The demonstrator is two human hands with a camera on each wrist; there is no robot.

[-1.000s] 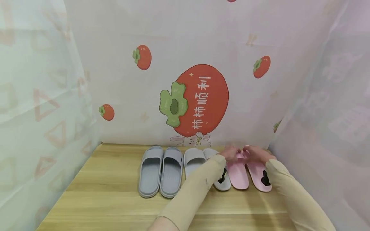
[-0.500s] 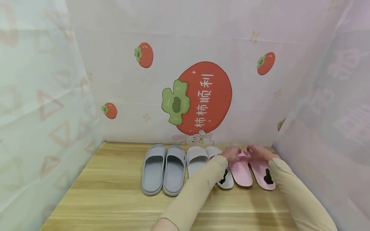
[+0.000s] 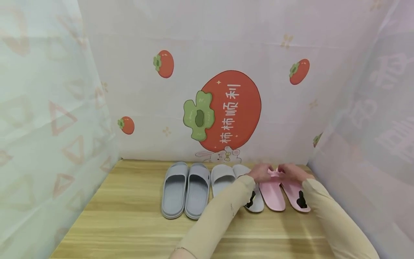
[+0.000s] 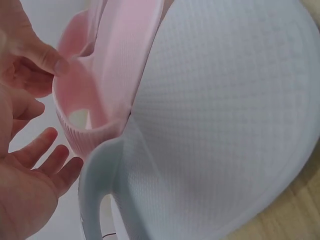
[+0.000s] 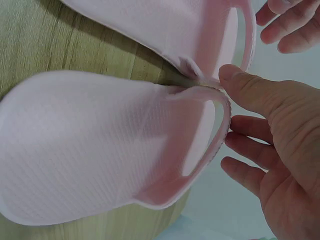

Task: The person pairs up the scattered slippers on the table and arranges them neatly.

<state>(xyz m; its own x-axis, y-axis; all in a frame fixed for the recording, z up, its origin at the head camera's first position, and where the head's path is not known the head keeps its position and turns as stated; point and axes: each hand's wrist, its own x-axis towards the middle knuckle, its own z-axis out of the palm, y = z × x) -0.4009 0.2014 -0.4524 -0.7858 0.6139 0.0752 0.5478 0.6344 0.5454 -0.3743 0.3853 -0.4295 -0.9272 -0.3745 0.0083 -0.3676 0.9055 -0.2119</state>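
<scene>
A pair of pink slippers stands at the right end of the row, the left one [image 3: 272, 196] and the right one [image 3: 293, 192], toes toward the back wall. My left hand [image 3: 261, 172] is at the left pink slipper's strap; in the left wrist view its loose fingers [image 4: 42, 160] lie beside the pink strap [image 4: 82, 107], holding nothing. At the right pink slipper is my right hand [image 3: 292, 172]. In the right wrist view its thumb [image 5: 240, 82] touches where the two pink straps meet, and its relaxed fingers reach the right strap's edge [image 5: 217, 137].
Beside the pink pair stand pale white slippers [image 3: 222, 180], partly hidden by my left sleeve [image 3: 216, 216]. Farther left is a grey pair [image 3: 174, 196]. All stand on a wooden board [image 3: 129, 216] between printed cloth walls [image 3: 139, 90]; the right wall is close to my right arm.
The head view has shifted slightly. Relative to the pink slippers, both hands have drawn a little leftward, and more of the left pink strap shows. The grey pair stays put.
</scene>
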